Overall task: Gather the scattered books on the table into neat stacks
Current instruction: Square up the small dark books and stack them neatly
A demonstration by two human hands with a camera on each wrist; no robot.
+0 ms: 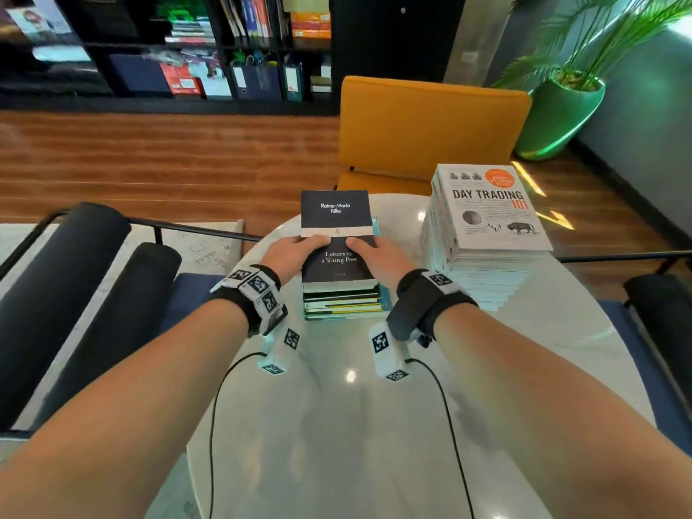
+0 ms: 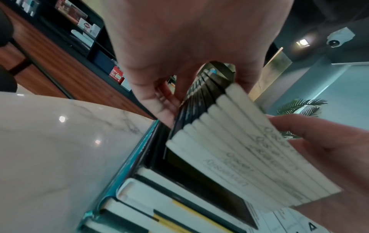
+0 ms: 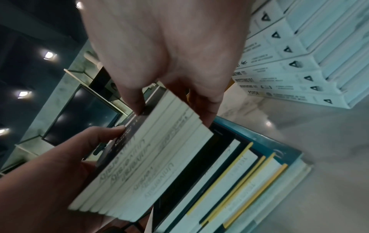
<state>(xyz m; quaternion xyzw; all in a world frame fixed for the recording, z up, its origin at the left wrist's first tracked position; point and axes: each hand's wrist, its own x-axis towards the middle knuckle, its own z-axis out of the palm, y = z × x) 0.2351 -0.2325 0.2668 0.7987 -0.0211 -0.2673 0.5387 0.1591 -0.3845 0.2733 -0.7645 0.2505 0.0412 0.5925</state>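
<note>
Both hands hold a bundle of several thin black books point(image 1: 337, 222); the top cover reads "Letters to a Young Poet". My left hand point(image 1: 299, 249) grips its left edge, thumb on the cover, and my right hand point(image 1: 370, 252) grips the right edge the same way. The bundle sits tilted just over a low stack of books point(image 1: 344, 303) with yellow and teal edges on the marble table point(image 1: 337, 425). In the left wrist view the left hand point(image 2: 159, 97) pinches the bundle point(image 2: 239, 149). In the right wrist view the right hand point(image 3: 169, 71) clasps the bundle point(image 3: 139, 165) above the low stack point(image 3: 239, 173).
A tall stack of white books point(image 1: 486, 234) topped by "Day Trading 101" stands at the table's right. An orange chair point(image 1: 430, 125) faces the far edge and a green planter point(image 1: 558, 118) stands beyond. Black-cushioned seats point(image 1: 75, 275) flank the left; a bookshelf point(image 1: 168, 50) lines the back.
</note>
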